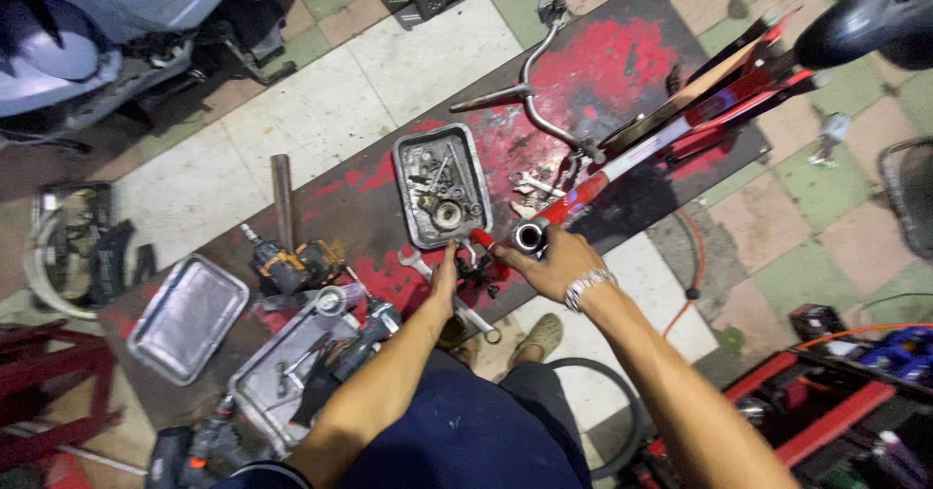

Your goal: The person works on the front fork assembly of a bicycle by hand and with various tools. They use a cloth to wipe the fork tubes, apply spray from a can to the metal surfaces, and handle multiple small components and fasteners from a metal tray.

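Gripping red frame tube [583,192], right hand [554,261], left hand [447,275] fingers hidden

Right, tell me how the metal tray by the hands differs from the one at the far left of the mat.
The tray by the hands holds a heap of bolts, nuts and small parts; the left tray holds nothing visible. The first lies close to the left hand and right hand; the left tray lies well away, beyond the cordless drill. Both are shallow, rectangular, silver metal trays with rounded corners, lying on the red-stained mat.
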